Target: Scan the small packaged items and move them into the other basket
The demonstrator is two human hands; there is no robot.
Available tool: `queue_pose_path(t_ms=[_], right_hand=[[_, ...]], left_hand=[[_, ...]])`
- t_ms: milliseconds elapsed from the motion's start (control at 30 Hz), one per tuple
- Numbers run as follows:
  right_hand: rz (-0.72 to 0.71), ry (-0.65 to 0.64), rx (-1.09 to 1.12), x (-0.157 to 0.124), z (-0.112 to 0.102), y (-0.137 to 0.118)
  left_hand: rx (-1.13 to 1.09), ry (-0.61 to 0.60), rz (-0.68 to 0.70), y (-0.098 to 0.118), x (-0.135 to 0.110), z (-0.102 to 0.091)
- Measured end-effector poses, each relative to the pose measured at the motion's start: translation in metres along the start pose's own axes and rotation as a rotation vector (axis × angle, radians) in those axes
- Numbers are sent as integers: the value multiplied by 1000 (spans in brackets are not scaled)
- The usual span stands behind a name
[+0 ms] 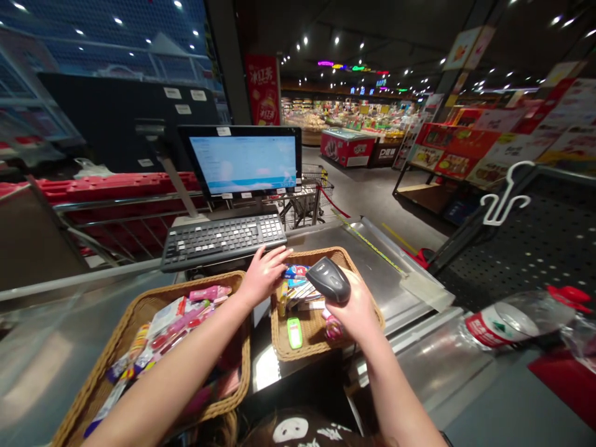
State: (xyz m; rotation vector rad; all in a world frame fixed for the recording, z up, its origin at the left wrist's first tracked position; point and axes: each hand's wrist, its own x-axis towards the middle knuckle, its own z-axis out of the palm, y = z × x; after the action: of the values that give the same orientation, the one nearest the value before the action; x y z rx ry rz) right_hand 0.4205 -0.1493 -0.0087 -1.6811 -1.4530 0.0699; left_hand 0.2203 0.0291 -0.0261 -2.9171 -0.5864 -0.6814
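The black handheld barcode scanner [328, 280] sat clenched in the fingers of the right hand [356, 308], above a wicker basket [307, 338] of small packets [298, 287]. The left hand [264, 275] was open, gripping nothing, its fingers just beside those packets and near a keyboard [223, 242]. A second wicker basket [153, 304] lay under the left forearm on the steel tabletop [372, 267].

Scanner [328, 280] blk w/ grey btns, baskets [316, 256] tan woven wicker, small item [294, 333] lime grn.
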Motion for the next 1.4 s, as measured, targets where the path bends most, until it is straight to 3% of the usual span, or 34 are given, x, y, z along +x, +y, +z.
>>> queue_pose_path(t_ms=[200,567,1133,1400], right_hand=[[-30,-5,18,-2,1,-15],[-150,-66,9,-9,8,-35],[-245,-213,46,-14,15,-61],[-269,-224,122,-14,14,-71]], left_hand=[[56,126,-62,-8,-10,-31],[106,189,-177,-8,-36,-69],[198,231,-277,0,-81,-93],[219,237,-310,1,-96,-98]])
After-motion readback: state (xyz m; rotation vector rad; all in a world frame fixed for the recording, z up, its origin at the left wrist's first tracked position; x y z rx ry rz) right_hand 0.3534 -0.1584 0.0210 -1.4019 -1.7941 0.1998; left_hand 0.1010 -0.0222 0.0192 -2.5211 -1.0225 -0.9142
